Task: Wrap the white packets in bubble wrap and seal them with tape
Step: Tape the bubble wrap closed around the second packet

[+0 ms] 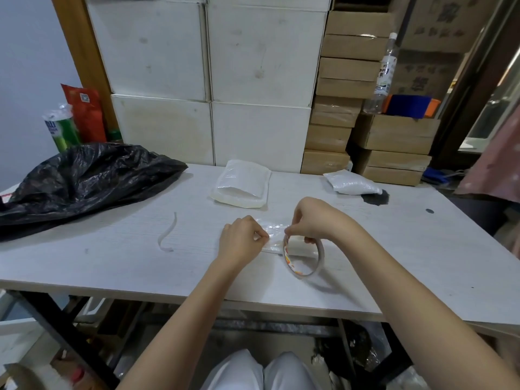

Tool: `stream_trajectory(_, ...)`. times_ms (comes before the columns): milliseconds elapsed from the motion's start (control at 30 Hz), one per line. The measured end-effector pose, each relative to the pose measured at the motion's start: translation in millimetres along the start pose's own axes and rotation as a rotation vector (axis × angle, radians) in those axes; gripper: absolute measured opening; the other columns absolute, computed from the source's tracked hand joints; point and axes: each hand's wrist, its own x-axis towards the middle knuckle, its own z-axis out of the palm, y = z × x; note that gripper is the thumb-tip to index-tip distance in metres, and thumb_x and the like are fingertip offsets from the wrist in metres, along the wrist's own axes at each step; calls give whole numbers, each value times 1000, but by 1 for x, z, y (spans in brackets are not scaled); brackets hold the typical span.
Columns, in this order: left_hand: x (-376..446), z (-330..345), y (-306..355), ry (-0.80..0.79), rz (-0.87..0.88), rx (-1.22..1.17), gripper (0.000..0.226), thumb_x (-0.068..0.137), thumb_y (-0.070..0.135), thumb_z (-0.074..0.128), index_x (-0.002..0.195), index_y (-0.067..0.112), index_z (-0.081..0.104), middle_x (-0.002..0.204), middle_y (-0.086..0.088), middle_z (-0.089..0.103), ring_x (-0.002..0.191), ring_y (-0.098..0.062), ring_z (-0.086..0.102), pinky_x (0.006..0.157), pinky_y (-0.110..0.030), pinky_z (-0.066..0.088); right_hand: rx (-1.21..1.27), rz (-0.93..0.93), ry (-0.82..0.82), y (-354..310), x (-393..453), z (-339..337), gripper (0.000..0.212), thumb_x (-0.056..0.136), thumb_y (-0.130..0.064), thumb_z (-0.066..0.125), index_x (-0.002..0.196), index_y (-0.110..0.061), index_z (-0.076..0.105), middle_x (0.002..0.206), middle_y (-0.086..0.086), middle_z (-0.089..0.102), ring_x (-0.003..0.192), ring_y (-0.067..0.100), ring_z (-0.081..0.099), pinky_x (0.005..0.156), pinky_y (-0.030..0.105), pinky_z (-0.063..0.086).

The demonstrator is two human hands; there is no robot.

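The person is sitting at the pale table (112, 249), both hands working over a bubble-wrapped packet (274, 237) lying flat near the front edge. The left hand (242, 243) is pinching the wrap's left side between thumb and fingertips. The right hand (312, 220) is pinching a stretch of clear tape at the packet's top, while a tape roll (304, 257) is hanging around its lower fingers, standing on edge. Farther back, a stack of bubble wrap pouches (242, 184) is lying, and a white granule packet (351, 184) is resting to its right. A black plastic bag (84, 181) is slumping at the left.
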Motion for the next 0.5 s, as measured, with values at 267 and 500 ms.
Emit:
stream_trajectory(267, 0, 2, -1, 10, -9, 25, 15, 88, 28, 59, 91, 23, 72, 106, 7, 63, 101, -18, 58, 92, -34, 38, -349, -3, 145, 6, 1, -5, 23, 87, -38, 60, 85, -15, 57, 89, 1, 62, 84, 23, 54, 54, 26, 28)
stream_trajectory(500, 0, 1, -2, 1, -17, 0, 12, 87, 28, 60, 88, 24, 72, 104, 7, 63, 101, -16, 58, 93, -34, 38, -424, 46, 184, 27, -1, 4, 30, 82, -45, 64, 84, -17, 51, 93, 2, 61, 84, 23, 53, 57, 27, 28)
